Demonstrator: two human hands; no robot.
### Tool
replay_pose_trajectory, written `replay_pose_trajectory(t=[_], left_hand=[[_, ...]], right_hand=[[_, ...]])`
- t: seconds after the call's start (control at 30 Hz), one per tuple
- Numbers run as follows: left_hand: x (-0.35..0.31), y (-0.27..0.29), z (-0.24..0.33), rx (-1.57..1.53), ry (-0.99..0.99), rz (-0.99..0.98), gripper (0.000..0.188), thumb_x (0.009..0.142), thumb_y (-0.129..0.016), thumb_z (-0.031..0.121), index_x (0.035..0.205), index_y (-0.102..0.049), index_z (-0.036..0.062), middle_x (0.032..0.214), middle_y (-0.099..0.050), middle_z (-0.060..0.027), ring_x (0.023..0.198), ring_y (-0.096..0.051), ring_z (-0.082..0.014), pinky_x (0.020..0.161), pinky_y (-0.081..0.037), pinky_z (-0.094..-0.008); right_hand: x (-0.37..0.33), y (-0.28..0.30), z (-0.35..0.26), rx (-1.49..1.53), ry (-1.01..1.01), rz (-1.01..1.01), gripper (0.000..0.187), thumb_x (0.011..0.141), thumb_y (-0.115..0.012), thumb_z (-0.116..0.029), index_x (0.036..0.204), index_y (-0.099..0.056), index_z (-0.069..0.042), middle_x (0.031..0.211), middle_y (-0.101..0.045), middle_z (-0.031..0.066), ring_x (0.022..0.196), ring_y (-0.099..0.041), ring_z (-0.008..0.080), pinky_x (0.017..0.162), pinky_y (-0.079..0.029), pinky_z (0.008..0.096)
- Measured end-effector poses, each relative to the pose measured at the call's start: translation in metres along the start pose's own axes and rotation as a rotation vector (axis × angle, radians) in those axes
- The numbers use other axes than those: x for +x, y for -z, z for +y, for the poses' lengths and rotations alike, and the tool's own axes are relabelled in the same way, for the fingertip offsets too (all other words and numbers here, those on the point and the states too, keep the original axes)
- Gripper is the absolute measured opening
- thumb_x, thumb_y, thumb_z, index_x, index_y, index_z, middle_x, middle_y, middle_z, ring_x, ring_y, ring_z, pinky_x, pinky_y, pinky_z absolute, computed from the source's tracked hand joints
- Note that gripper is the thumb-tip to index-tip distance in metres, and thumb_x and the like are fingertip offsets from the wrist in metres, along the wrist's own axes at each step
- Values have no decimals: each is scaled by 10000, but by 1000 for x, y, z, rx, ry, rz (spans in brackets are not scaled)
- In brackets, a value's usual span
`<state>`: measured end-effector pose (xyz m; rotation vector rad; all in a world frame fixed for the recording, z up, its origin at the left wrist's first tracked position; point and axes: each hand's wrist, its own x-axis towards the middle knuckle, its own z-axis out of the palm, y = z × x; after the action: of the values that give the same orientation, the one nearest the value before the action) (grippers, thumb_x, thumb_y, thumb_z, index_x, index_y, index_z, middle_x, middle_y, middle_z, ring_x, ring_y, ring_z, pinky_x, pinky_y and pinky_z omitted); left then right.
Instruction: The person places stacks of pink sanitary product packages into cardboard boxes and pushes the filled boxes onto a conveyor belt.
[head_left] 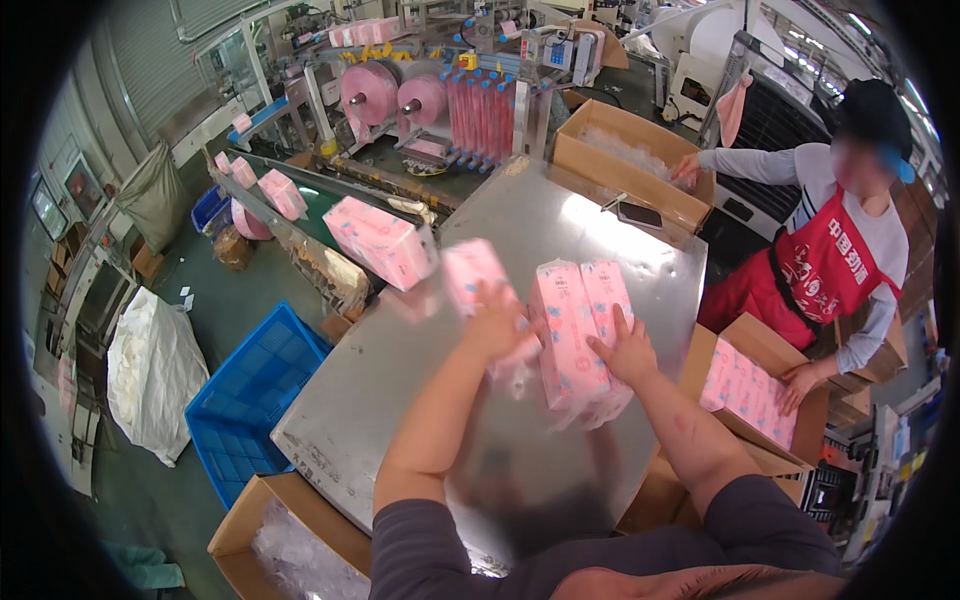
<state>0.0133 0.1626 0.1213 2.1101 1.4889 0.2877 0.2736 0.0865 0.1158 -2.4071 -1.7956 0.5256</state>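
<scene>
On the metal table, two pink plastic-wrapped tissue packs stand side by side, a little right of the middle. My right hand grips the right-hand tissue pack from its right side, thumb and fingers apart across its upper face. Just left of the pair, my left hand is closed over another tissue pack, which is smeared by motion and tilted. The underside of that grip is hidden. Further left, a larger pink pack sits at the conveyor's end, overlapping the table's edge.
More pink packs ride the green conveyor. A blue crate and an open carton stand left of the table. At right, a co-worker reaches into two cartons, one filled with pink packs. A phone lies at the far edge.
</scene>
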Motion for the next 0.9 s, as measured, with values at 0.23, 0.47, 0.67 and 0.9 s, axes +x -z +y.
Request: replay_pose_trajectory(t=[0.23, 0.47, 0.67, 0.9], left_hand=[[56, 27, -58, 159, 276, 628, 655, 897, -486, 670, 1407, -516, 259, 1623, -106, -143, 1487, -14, -426, 1109, -61, -722], [31, 14, -65, 342, 77, 55, 655, 867, -524, 669, 1251, -629, 149, 1576, -233, -181, 1458, -50, -499, 1107, -236, -669], [-91, -35, -6, 173, -123, 165, 554, 841, -657, 516, 1234, -637, 126, 1525, -295, -204, 1436, -109, -531, 1033, -385, -628], [-275, -90, 85, 168, 33, -16, 623, 818, -679, 538, 1273, -598, 121, 1512, -303, -209, 1440, -129, -511, 1011, -341, -706]], right_hand=[[13, 2, -6, 9, -17, 17, 1000, 805, -531, -757, 1569, -161, -227, 1420, -350, 260, 1259, -468, 449, 1015, -436, 486], [27, 16, -10, 52, -16, -28, 1011, 787, -563, -749, 1568, -158, -251, 1402, -369, 267, 1195, -527, 448, 980, -465, 481], [10, 11, 25, 78, 156, -74, 1016, 766, -621, -707, 1561, -182, -251, 1432, -359, 282, 1203, -525, 460, 981, -470, 468], [-166, 16, 104, 124, 142, -253, 914, 791, -624, -659, 1535, -284, -250, 1471, -323, 297, 1321, -415, 460, 1060, -382, 547]])
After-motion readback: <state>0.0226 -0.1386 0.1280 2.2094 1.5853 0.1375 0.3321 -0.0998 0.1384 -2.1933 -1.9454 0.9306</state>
